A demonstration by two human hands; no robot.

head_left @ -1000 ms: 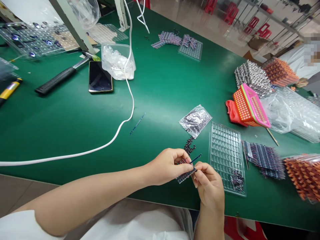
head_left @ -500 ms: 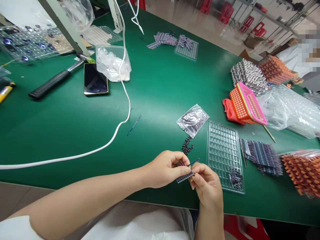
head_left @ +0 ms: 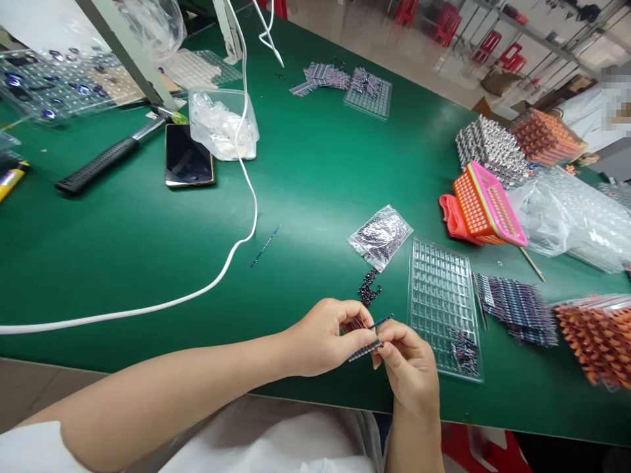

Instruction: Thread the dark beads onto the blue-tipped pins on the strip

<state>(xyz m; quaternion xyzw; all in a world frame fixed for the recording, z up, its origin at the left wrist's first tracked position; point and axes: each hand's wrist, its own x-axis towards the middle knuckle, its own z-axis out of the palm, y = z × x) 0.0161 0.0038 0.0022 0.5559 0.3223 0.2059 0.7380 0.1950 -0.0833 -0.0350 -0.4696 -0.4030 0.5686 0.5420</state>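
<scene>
My left hand (head_left: 335, 338) is closed round a strip of small dark circuit boards (head_left: 361, 353), with thin reddish wires showing at its fingers. From between the two hands juts a narrow blue strip (head_left: 384, 320). The fingertips of my right hand (head_left: 409, 364) pinch at the right end of the board strip; whatever small part sits in that pinch is hidden. Just beyond my left hand lies a pile of tiny black parts (head_left: 368, 289), below a clear bag (head_left: 381, 236) of similar parts. To the right is a clear plastic tray (head_left: 438, 289) with wired pieces (head_left: 464, 351) in its near corner.
Stacked wired boards (head_left: 517, 309) and orange-brown coils (head_left: 599, 335) lie at right, below a pink-and-orange basket (head_left: 486, 203). A white cable (head_left: 217, 282) crosses the green table. Farther left are a hammer (head_left: 106, 157), a phone (head_left: 187, 157) and a plastic tub (head_left: 224, 125). A loose blue strip (head_left: 266, 246) lies mid-table.
The camera view has shifted slightly. Both hands stay together at the strip, and the narrow blue strip between them has dipped a little. The fingers have moved only slightly.
</scene>
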